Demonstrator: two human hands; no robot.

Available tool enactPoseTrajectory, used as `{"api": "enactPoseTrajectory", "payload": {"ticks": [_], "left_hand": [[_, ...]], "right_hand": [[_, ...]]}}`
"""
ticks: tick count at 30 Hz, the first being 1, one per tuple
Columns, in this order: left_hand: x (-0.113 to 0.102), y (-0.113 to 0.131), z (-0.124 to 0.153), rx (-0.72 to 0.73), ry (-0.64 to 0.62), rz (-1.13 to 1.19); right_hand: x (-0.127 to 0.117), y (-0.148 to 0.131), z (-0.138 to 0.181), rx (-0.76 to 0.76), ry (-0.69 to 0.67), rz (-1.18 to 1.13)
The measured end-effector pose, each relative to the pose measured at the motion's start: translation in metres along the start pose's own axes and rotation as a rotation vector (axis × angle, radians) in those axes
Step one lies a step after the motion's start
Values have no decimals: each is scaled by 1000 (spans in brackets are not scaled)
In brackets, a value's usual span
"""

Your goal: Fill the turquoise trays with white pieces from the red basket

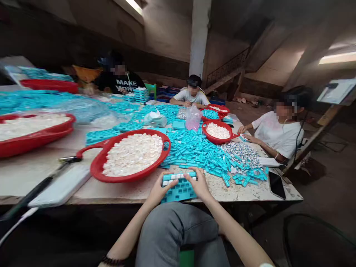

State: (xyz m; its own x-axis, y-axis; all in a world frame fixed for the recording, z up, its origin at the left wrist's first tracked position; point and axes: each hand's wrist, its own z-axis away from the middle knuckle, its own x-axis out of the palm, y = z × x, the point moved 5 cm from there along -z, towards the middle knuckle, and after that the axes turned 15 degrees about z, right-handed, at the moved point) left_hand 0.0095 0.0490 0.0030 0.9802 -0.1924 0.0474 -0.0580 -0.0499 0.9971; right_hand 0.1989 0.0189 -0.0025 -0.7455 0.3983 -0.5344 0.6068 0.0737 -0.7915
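Note:
A light-blue slotted plastic tray [180,193] is held at the table's front edge, just above my knees. White square pieces [178,177] fill part of its upper rows, while the lower slots show dark openings. My left hand [160,190] grips the tray's left side, thumb lying over the white pieces. On the opposite side my right hand [199,184] holds it, with the thumb on the top and the fingers at the far edge. A red handled basket [126,179] heaped with small white pieces stands close to my left hand. Beyond the tray lies a pile of blue plastic pieces [194,150].
More red baskets [219,141] stand at the back right and left. A phone [276,184] lies near the right corner. At front left rest a white box [62,185] and a black rod [36,194]. Several people [287,128] sit around the table.

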Motion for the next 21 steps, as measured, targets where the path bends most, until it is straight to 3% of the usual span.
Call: {"api": "enactPoseTrajectory", "payload": {"ticks": [4, 8, 11, 13, 16, 21], "left_hand": [[1, 1, 1, 5, 2, -16], [2, 2, 0, 13, -36, -15], [1, 0, -1, 33, -51, -18], [1, -2, -1, 45, -57, -22], [-2, -6, -3, 56, -34, -23], [-2, -10, -4, 25, -45, -3]], "right_hand": [[-54, 22, -8, -29, 174, 67], [-133, 66, -38, -13, 329, 411], [-192, 107, -66, 143, 372, 797], [-218, 128, -80, 202, 358, 861], [-238, 151, -94, 277, 323, 865], [-247, 174, -108, 419, 266, 780]]}}
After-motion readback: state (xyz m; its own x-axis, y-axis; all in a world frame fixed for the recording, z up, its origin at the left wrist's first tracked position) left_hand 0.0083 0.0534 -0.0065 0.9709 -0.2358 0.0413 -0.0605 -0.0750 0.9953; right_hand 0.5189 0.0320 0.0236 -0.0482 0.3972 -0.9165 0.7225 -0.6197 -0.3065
